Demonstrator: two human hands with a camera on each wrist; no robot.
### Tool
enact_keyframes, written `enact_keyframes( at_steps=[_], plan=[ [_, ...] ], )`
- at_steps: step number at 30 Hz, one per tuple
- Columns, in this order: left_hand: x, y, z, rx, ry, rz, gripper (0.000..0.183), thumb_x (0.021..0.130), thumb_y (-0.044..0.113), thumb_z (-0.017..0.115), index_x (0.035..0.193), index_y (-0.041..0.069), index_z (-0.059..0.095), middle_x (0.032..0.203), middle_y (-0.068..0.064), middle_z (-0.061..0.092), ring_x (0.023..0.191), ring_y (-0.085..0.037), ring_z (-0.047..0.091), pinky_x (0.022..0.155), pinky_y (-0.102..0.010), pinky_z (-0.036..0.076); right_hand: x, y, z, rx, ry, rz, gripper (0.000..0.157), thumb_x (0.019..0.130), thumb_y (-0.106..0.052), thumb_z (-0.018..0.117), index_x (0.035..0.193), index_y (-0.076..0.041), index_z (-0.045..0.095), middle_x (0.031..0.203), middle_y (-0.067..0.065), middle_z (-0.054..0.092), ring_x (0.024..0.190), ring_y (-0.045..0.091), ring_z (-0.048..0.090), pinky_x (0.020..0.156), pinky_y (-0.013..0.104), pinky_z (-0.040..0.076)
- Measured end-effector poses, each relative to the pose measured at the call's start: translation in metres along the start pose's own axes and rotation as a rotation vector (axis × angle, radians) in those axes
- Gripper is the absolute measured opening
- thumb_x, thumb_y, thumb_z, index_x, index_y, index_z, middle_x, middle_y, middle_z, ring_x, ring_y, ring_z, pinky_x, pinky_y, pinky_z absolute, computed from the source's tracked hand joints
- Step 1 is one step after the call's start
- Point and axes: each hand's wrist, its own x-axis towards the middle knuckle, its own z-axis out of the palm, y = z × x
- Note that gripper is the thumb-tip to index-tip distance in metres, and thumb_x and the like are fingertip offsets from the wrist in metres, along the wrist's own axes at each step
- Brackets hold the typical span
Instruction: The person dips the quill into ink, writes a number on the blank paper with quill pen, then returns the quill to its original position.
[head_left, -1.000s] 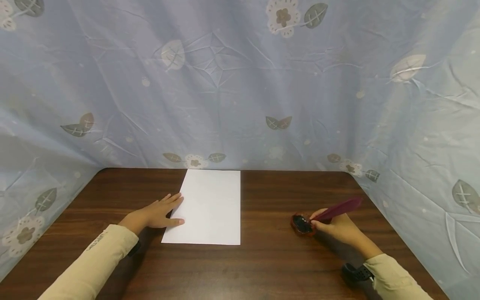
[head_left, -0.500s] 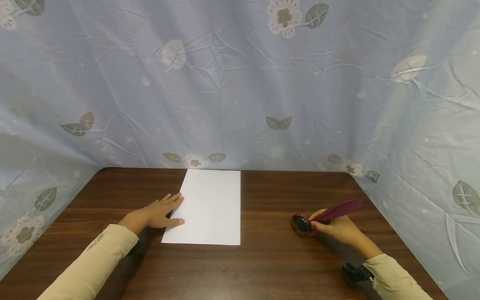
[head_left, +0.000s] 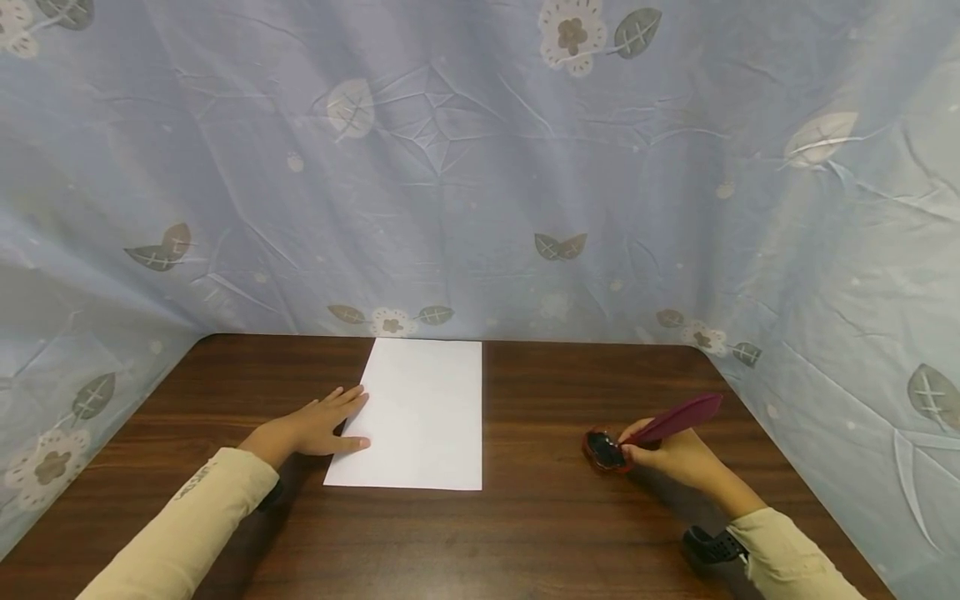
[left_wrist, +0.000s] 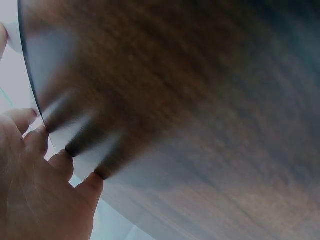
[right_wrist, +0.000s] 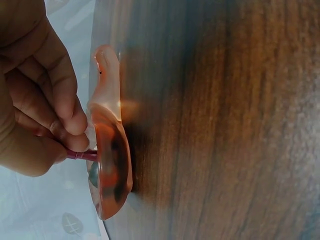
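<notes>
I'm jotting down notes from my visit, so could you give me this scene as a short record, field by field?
Left grip: fingers spread, resting across the left edge of the white paper
Right grip: pinching the purple quill near its lower end
Quill's lower end: reaching into the reddish translucent dish
Dish contents: dark material, exact kind unclear
Paper: flat, no marks visible
Surface: brown wood-grain table
Backdrop: bluish floral cloth

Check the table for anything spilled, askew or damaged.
Nothing stands out. The blank white rectangular paper sheet lies flat under the left hand; no spill shows around the translucent reddish dish; the maroon feather quill in the right hand looks intact where visible.
</notes>
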Motion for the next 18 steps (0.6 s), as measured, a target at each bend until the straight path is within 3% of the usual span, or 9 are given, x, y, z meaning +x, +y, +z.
enact_keyframes(
  at_steps=[8,18],
  plan=[
    [0.000,0.000,0.002,-0.004,0.002,0.004,0.090,0.089,0.055,0.059,0.150,0.000,0.024,0.157,-0.023,0.016,0.141,-0.051,0.010,0.106,-0.072,0.010,-0.003,-0.001,-0.001,0.005,0.018,-0.003,0.007,0.087,-0.013,0.071,0.093,-0.008,0.071,0.082,-0.003,0.069,0.068,0.001,0.058,0.058,0.023,0.050],
    [0.000,0.000,0.000,-0.004,0.011,0.003,0.090,0.088,0.056,0.059,0.150,0.000,0.025,0.157,-0.023,0.017,0.141,-0.051,0.010,0.106,-0.072,0.010,0.006,-0.017,-0.002,0.119,0.141,0.111,0.014,0.088,-0.016,0.071,0.097,-0.005,0.071,0.084,0.008,0.071,0.069,0.013,0.065,0.058,0.026,0.052]
  ],
)
